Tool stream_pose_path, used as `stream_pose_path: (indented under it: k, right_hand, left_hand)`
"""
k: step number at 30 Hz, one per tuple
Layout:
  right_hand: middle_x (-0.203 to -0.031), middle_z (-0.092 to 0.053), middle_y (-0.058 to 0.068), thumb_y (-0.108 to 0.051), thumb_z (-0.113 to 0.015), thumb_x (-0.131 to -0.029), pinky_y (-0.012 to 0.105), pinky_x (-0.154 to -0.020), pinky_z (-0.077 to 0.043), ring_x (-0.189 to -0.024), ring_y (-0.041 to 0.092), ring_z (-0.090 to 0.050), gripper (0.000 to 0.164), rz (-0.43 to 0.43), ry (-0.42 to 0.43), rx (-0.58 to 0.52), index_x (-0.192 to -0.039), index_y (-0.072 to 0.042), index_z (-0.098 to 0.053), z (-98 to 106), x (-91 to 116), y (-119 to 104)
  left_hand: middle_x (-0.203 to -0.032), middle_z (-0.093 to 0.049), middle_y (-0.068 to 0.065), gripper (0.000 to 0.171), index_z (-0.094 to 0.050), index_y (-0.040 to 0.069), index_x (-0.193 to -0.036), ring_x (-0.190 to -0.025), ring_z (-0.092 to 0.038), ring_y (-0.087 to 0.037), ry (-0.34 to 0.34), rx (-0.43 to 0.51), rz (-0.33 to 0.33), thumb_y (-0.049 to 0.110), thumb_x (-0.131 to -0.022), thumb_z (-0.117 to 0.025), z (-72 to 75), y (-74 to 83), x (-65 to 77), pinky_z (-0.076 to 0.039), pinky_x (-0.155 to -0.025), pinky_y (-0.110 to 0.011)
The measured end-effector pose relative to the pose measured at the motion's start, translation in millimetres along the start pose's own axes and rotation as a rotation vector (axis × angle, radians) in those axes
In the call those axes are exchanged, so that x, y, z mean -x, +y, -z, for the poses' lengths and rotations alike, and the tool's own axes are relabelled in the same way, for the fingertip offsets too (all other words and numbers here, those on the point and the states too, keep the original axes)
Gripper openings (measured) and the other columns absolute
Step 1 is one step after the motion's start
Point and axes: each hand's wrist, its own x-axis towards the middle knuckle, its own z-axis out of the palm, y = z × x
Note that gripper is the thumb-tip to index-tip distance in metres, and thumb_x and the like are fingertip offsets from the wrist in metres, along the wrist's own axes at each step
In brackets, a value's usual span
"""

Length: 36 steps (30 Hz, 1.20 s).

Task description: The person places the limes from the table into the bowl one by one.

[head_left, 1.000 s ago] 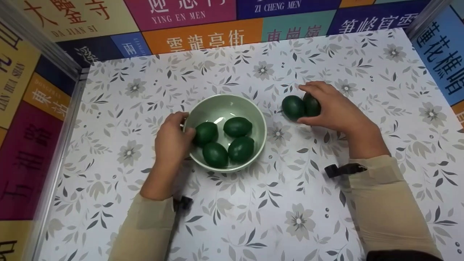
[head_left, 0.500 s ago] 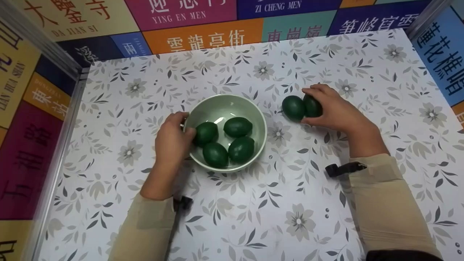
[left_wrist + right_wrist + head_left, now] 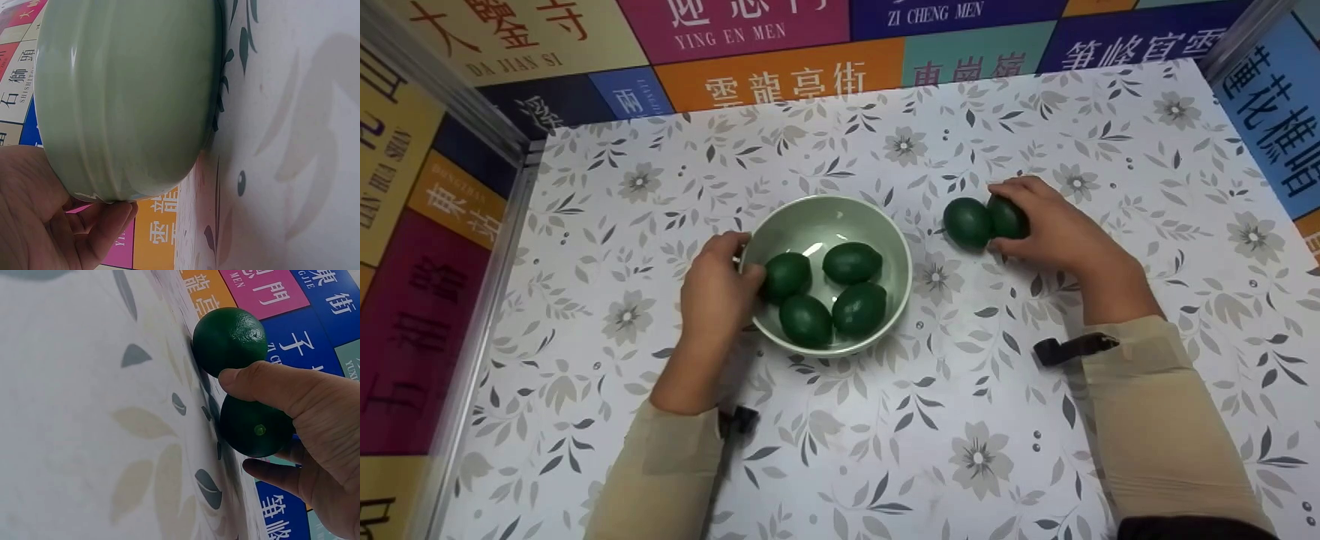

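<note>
A pale green bowl [image 3: 831, 214] holds several dark green limes [image 3: 852, 262]. My left hand [image 3: 716, 289] grips its left side, thumb over the rim and fingers against the outer wall; the left wrist view shows fingertips under the curve of the bowl [image 3: 135, 95]. To the right of the bowl, two more limes lie side by side on the table. My right hand [image 3: 1054, 225] holds the right one [image 3: 1006, 217] between thumb and fingers. In the right wrist view, the thumb tip lies where this lime [image 3: 256, 427] meets its neighbour [image 3: 230, 340].
A white cloth with grey flowers and leaves covers the table [image 3: 885, 450]. Colourful panels with printed characters [image 3: 780, 82] stand along the back and both sides. A metal frame edge [image 3: 484, 330] runs down the left.
My right hand has drawn back slightly to the right, its fingertips withdrawing from beside the left lime, and the right lime has shifted a little with it. The left hand and bowl stay still.
</note>
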Motion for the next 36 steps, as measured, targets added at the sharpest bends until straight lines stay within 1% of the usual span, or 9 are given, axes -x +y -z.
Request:
stream_pose_path:
  k: [5,12,28,36]
  right_hand:
    - [-0.16,-0.037,0.016,-0.023,-0.08,-0.089,0.069,-0.115,-0.035,-0.142,0.047,-0.042,0.082,0.021,0.008,-0.009,-0.16,-0.02,-0.039,-1.5,-0.9,1.6]
    - [-0.159,-0.038,0.019,-0.02,-0.079,-0.089,0.068,-0.116,-0.034,-0.142,0.048,-0.043,0.081,0.04,0.021,-0.018,-0.159,-0.015,-0.04,-2.5,-1.2,3.6]
    - [-0.156,-0.04,0.019,-0.019,-0.078,-0.09,0.066,-0.116,-0.035,-0.141,0.046,-0.044,0.079,0.041,0.029,-0.002,-0.159,-0.015,-0.04,-1.4,-0.6,4.9]
    - [-0.157,-0.04,0.02,-0.022,-0.078,-0.09,0.067,-0.115,-0.035,-0.14,0.047,-0.044,0.08,0.024,0.021,-0.005,-0.16,-0.017,-0.039,0.1,-0.3,5.4]
  left_hand:
    - [-0.121,-0.069,-0.009,0.04,-0.068,0.011,-0.132,-0.106,-0.067,-0.027,0.006,-0.005,-0.009,0.013,-0.092,-0.065,-0.1,-0.3,-0.3,-0.055,-0.088,-0.045]
    - [-0.123,-0.069,-0.009,0.04,-0.067,0.012,-0.132,-0.107,-0.067,-0.027,0.006,-0.008,-0.004,0.014,-0.092,-0.066,-0.5,-0.5,-0.1,-0.055,-0.089,-0.046]
    - [-0.127,-0.068,-0.009,0.041,-0.066,0.012,-0.134,-0.11,-0.067,-0.027,-0.006,-0.016,0.016,0.014,-0.093,-0.067,-0.2,1.5,-0.8,-0.055,-0.093,-0.047]
    - [-0.127,-0.068,-0.008,0.041,-0.066,0.013,-0.134,-0.11,-0.066,-0.026,-0.009,-0.014,0.03,0.014,-0.093,-0.067,-0.6,0.8,-0.9,-0.055,-0.093,-0.046]
